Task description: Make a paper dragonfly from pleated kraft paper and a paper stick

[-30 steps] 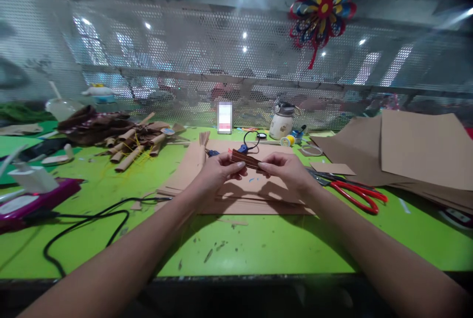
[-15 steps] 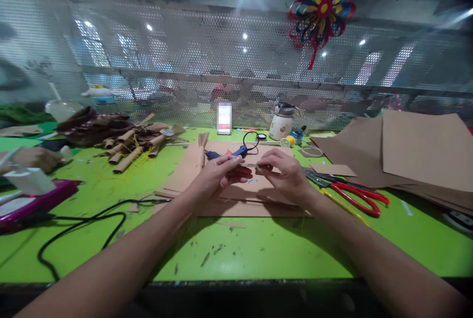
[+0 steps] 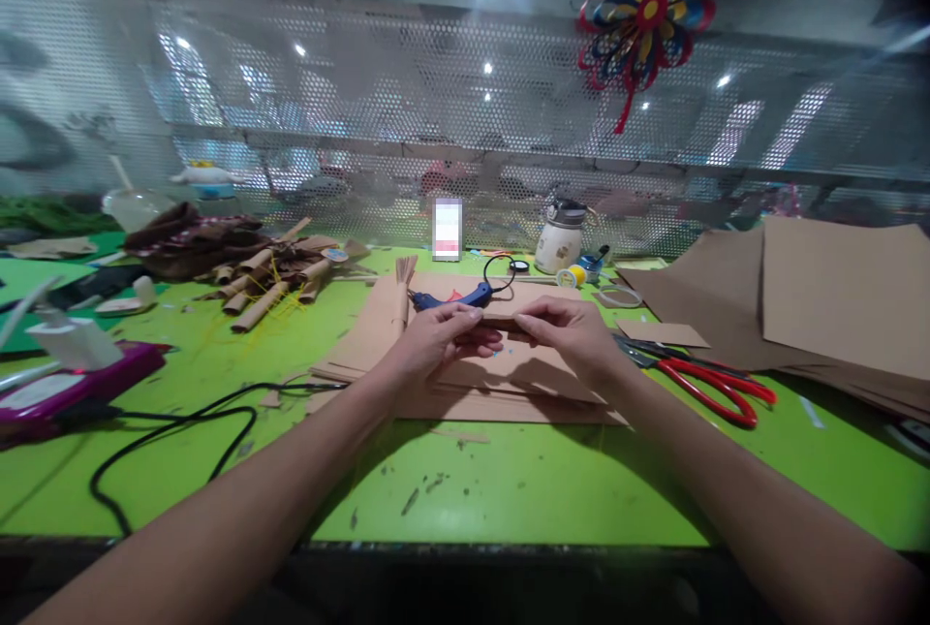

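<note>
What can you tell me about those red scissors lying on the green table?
The scissors have glossy red loop handles, plastic by the look of them, and dark blades that look shut. They lie flat on the green table, blades pointing toward the middle and handles toward the right, just beyond the right hand, which is not touching them. The blade tips sit near a small brown card piece, and larger brown sheets lie behind.

A craft workshop is showing here. Kraft paper sheets [image 3: 835, 300] are lying far right on a green bench [image 3: 509, 480]; red scissors [image 3: 708, 383] and a glue gun [image 3: 454, 297] are resting nearby.
</note>
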The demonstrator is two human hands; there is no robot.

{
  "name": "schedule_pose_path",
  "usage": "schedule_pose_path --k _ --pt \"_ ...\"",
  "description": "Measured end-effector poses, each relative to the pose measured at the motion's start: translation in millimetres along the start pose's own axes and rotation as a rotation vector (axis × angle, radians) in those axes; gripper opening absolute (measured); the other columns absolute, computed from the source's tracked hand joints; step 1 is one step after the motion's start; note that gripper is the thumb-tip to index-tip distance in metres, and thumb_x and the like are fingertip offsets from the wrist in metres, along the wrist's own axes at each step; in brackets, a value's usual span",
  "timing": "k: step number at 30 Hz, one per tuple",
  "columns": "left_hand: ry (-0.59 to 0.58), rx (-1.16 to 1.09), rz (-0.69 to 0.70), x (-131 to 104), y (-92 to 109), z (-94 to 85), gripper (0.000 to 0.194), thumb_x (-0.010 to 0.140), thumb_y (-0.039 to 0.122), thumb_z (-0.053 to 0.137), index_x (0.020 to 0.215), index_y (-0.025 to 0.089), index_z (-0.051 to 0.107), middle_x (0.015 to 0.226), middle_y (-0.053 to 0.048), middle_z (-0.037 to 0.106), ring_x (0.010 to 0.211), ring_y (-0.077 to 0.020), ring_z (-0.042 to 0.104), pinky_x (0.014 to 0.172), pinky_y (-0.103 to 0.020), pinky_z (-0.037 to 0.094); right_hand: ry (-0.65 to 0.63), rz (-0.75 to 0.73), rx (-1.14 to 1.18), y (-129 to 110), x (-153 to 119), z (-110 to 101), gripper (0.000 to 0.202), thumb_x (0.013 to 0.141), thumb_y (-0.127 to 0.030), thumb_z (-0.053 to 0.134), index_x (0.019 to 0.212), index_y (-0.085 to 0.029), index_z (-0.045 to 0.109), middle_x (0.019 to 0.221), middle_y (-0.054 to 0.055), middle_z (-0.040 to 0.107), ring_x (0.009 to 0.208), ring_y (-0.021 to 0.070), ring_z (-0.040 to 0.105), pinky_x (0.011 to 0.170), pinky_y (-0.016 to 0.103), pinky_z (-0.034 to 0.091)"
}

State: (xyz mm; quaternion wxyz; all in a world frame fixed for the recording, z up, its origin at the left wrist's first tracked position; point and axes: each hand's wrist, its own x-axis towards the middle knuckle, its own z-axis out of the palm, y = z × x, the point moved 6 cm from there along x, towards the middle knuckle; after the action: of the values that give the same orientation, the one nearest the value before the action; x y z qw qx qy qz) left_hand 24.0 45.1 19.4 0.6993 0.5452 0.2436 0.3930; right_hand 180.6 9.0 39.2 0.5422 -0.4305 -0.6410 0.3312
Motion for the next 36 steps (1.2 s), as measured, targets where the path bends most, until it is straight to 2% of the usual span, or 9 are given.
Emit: schedule_pose_path --k 4,10,14,16,20,24,26,30,36 --pt "-0.010 -0.017 0.006 1 1 0.5 0.016 0.077 0.027 0.065 0.081 0.012 0.062 0.083 -0.014 0.070 0.079 -0.0207 0.067 0.076 -0.033 0.051 0.001 0.016 0.018 1 0 0 0.020 0.071 -0.032 0.070 0.082 -0.016 0.069 0.072 0.004 0.062 0.063 0.0131 0.055 0.064 0.033 0.049" --pt "0.003 -0.063 -0.005 -3 5 4.5 0.026 0.084 0.034 0.056 0.087 0.010 0.065 0.090 -0.016 0.070 0.083 -0.0215 0.066 0.079 -0.033 0.052 0.022 -0.130 -0.114 -4 -1 0 0.013 0.075 -0.027 0.065 0.085 -0.021 0.070 0.086 0.005 0.061 0.077 0.0161 0.057 0.074 0.036 0.051" --pt "0.062 -0.065 -0.002 0 1 -1.4 0.011 0.080 0.021 0.061 0.082 0.011 0.063 0.088 -0.014 0.070 0.078 -0.0191 0.067 0.076 -0.030 0.053 0.026 -0.190 -0.195 -9 -3 2 0.012 0.075 -0.026 0.066 0.085 -0.022 0.070 0.088 0.006 0.062 0.083 0.0185 0.057 0.077 0.037 0.050" --pt "0.093 -0.062 0.003 1 0 -4.4 0.005 0.078 0.015 0.062 0.080 0.011 0.061 0.085 -0.012 0.070 0.078 -0.0183 0.068 0.076 -0.029 0.053 0.030 -0.137 -0.148 -6 -2 2 0.013 0.074 -0.028 0.067 0.085 -0.021 0.069 0.090 0.006 0.062 0.082 0.0182 0.057 0.077 0.038 0.051" --pt "0.131 -0.047 0.020 0 2 -4.9 0.008 0.076 0.010 0.063 0.081 0.011 0.058 0.087 -0.010 0.069 0.077 -0.0172 0.068 0.078 -0.029 0.053 0.055 0.060 0.132 7 0 -2 0.027 0.073 -0.033 0.069 0.095 -0.018 0.065 0.089 0.006 0.063 0.073 0.0152 0.059 0.072 0.036 0.052" --pt "0.112 -0.009 0.055 -2 6 0.2 0.011 0.075 0.011 0.065 0.084 0.011 0.059 0.088 -0.009 0.069 0.078 -0.0165 0.067 0.082 -0.032 0.053 0.008 0.265 0.307 19 0 2 0.032 0.074 -0.040 0.067 0.095 -0.017 0.063 0.084 0.006 0.065 0.067 0.0139 0.061 0.065 0.032 0.051" --pt "0.083 0.010 0.079 -3 7 2.5 0.013 0.074 0.014 0.066 0.085 0.010 0.059 0.089 -0.010 0.069 0.079 -0.0165 0.067 0.083 -0.034 0.052 -0.010 0.329 0.355 22 -2 5 0.032 0.071 -0.039 0.071 0.093 -0.016 0.064 0.080 0.006 0.066 0.065 0.0139 0.061 0.065 0.032 0.051" --pt "0.058 0.045 0.120 -2 6 2.5 0.015 0.074 0.017 0.067 0.086 0.011 0.061 0.091 -0.010 0.069 0.082 -0.0172 0.066 0.084 -0.036 0.051 0.014 0.271 0.352 19 -2 6 0.036 0.064 -0.032 0.076 0.093 -0.016 0.063 0.073 0.004 0.066 0.064 0.0149 0.061 0.065 0.033 0.050" --pt "0.083 0.051 0.135 -3 7 2.4 0.017 0.073 0.016 0.067 0.088 0.011 0.060 0.091 -0.009 0.069 0.087 -0.0191 0.065 0.089 -0.040 0.049 0.013 0.194 0.246 15 -3 8 0.033 0.065 -0.028 0.073 0.094 -0.017 0.063 0.069 0.001 0.064 0.055 0.0111 0.055 0.058 0.031 0.047"
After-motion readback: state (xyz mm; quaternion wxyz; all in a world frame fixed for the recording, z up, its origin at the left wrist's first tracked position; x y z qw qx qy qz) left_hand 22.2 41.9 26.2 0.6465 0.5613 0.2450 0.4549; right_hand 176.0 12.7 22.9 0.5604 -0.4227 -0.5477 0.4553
